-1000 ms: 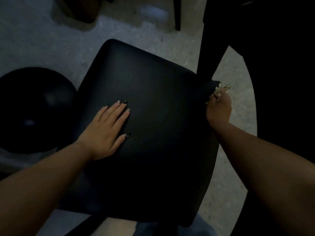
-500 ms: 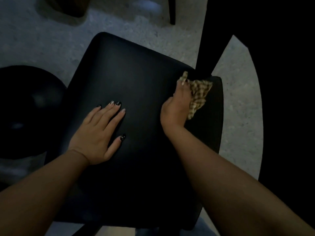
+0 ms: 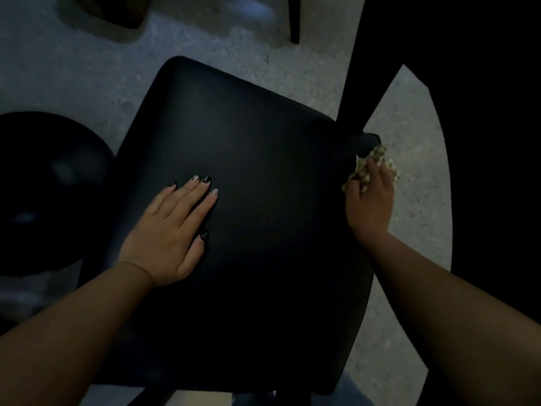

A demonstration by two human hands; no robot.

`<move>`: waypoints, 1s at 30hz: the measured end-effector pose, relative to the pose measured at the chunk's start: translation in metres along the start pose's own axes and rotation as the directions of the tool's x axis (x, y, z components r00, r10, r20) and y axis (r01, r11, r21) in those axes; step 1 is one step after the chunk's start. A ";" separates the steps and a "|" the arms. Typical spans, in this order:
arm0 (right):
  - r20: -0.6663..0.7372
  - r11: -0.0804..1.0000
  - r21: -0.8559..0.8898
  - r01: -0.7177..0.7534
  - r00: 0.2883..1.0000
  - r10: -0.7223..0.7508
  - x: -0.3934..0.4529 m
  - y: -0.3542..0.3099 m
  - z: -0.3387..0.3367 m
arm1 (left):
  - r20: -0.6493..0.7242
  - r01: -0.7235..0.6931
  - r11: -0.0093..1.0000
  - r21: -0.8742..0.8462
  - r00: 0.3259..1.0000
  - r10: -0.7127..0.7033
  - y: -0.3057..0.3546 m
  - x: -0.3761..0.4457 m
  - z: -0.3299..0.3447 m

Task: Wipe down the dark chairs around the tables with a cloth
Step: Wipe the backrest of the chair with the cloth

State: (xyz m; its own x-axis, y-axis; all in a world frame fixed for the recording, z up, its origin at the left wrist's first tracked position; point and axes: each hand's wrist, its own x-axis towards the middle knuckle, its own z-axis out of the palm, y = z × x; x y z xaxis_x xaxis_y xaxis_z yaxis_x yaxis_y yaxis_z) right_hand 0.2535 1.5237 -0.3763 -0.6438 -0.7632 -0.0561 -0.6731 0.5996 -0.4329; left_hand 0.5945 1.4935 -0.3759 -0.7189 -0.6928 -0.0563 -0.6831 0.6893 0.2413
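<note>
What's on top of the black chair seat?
The left hand lies flat on the chair seat, fingers straight. The right hand holds a checked cloth at the seat's right edge. Whatever is under the palm is covered, and so is the part of the edge behind the cloth.

The dark padded square chair seat fills the middle of the view, above the pale speckled stone floor. The left hand lies flat on the seat's left half. The right hand is at the seat's right edge, near its far right corner, with the checked beige cloth under its fingers. A dark round stool stands left of the seat. A dark chair leg stands beyond it.
</note>
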 end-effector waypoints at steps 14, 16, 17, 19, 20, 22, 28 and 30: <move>-0.168 0.982 0.126 0.140 0.979 -0.118 0.034 -0.040 -0.011 | 0.017 -0.013 1.000 -0.027 1.000 0.014 -0.001 0.001 -0.003; -0.067 0.998 0.041 0.055 0.996 -0.052 0.039 -0.041 0.002 | 0.019 -0.018 0.999 -0.031 1.000 0.019 0.000 0.001 -0.003; -0.034 1.000 -0.032 0.000 0.999 -0.001 0.039 -0.039 0.009 | 0.018 -0.015 0.999 -0.035 1.000 0.015 -0.001 0.001 -0.003; -0.020 0.990 -0.141 -0.023 1.000 0.020 0.039 -0.037 0.019 | 0.009 -0.002 0.999 -0.042 1.000 0.002 0.000 0.001 -0.002; -0.033 0.987 -0.159 -0.016 0.999 0.011 0.039 -0.037 0.022 | 0.003 0.001 0.999 -0.046 1.000 0.000 0.000 0.001 -0.002; -0.032 0.988 -0.153 0.004 0.999 -0.009 0.042 -0.036 0.021 | 0.002 0.002 0.998 -0.055 1.000 -0.002 0.001 0.002 -0.002; 0.008 0.999 0.020 0.039 0.999 -0.040 0.006 -0.041 0.018 | 0.058 0.030 0.999 -0.021 0.998 -0.029 0.004 0.001 -0.006; 0.051 0.993 0.031 0.113 0.992 -0.115 -0.024 -0.044 0.018 | 0.070 0.039 0.999 -0.010 0.997 -0.038 0.011 0.004 -0.013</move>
State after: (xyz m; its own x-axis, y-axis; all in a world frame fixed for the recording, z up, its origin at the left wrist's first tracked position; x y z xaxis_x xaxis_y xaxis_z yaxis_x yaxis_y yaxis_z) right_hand 0.3052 1.5109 -0.3723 -0.5430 -0.8382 -0.0519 -0.7301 0.5017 -0.4640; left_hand 0.5864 1.4956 -0.3612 -0.6996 -0.7020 -0.1335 -0.7094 0.6597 0.2482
